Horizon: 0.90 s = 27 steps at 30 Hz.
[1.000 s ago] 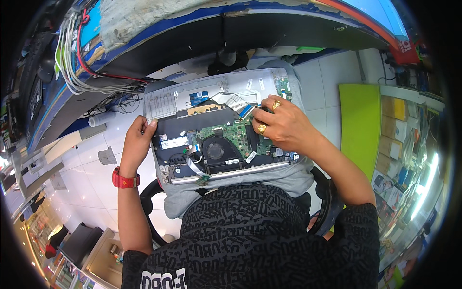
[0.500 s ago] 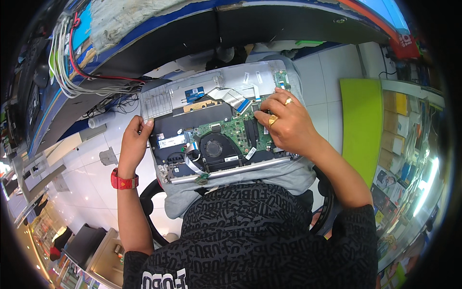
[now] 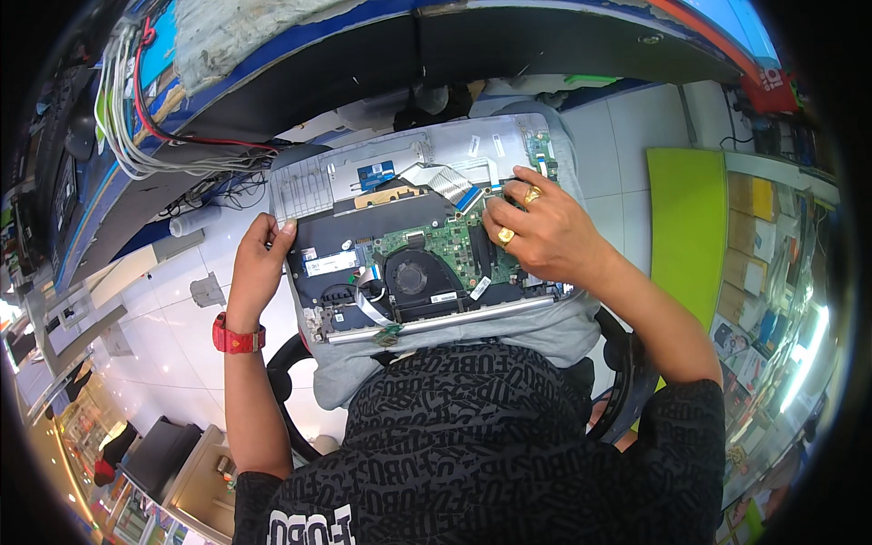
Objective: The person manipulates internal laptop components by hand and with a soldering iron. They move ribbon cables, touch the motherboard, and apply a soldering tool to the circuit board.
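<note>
Steadying the opened laptop (image 3: 409, 245) on my lap, I have my left hand (image 3: 257, 265) clamped on its left edge, thumb on top and fingers curled under the shell. My right hand (image 3: 536, 232) lies flat over the right side of the green board (image 3: 436, 250), fingers close together and pressing down near the flat ribbon cable (image 3: 445, 182); whether they pinch anything beneath I cannot tell, as the hand hides it. The fan (image 3: 409, 275) sits bare in the middle, just left of my knuckles.

The laptop rests only on my thighs and the grey cloth (image 3: 545, 331), tilted, with no table under it. If my left grip slackens it could slide off toward my knees. Pressing too hard with the right could bend the board or tug the ribbon from its socket, and my two rings (image 3: 505, 236) lie right over bare contacts, where metal might scratch or short something.

Against a second ago, the laptop has turned slightly and sits a little higher in view, my right hand has crept further toward the far right corner, and my left has held the same edge throughout.
</note>
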Each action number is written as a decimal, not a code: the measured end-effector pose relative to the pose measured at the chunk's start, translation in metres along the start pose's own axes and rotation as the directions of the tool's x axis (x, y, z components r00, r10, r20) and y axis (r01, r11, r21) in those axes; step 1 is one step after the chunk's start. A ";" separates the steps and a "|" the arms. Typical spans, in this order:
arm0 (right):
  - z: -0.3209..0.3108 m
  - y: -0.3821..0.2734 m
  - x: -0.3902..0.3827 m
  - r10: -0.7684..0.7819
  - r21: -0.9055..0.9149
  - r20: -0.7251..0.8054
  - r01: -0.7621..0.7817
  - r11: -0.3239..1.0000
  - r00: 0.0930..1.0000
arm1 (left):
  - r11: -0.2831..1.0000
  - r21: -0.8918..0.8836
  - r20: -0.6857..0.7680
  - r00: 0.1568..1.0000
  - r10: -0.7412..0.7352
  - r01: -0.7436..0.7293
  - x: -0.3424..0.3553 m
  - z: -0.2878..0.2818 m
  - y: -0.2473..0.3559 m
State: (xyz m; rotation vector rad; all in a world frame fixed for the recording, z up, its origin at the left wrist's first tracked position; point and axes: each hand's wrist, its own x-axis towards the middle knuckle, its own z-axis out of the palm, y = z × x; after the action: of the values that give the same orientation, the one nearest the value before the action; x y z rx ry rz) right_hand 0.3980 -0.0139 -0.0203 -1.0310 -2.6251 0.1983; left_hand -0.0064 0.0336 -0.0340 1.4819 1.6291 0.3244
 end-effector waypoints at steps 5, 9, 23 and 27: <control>-0.002 0.003 0.006 -0.046 -0.030 0.075 0.048 0.998 0.996 | 1.000 0.007 -0.007 1.000 0.005 -0.005 -0.001 0.000 0.001; -0.002 0.008 0.008 -0.052 -0.009 0.094 0.053 0.999 0.994 | 1.000 0.000 -0.006 1.000 -0.007 0.007 -0.001 0.000 0.002; -0.001 -0.002 -0.003 0.189 0.098 -0.054 -0.183 0.978 0.980 | 1.000 0.008 -0.011 1.000 -0.007 0.007 -0.001 0.001 -0.001; -0.001 -0.003 0.002 0.053 0.003 0.010 -0.053 0.999 0.999 | 0.999 0.041 -0.018 1.000 0.019 -0.018 -0.001 0.000 -0.001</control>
State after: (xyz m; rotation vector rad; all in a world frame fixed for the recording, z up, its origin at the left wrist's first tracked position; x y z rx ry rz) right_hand 0.3956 -0.0147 -0.0185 -1.1024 -2.6071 0.2207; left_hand -0.0074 0.0326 -0.0347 1.5299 1.6460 0.3170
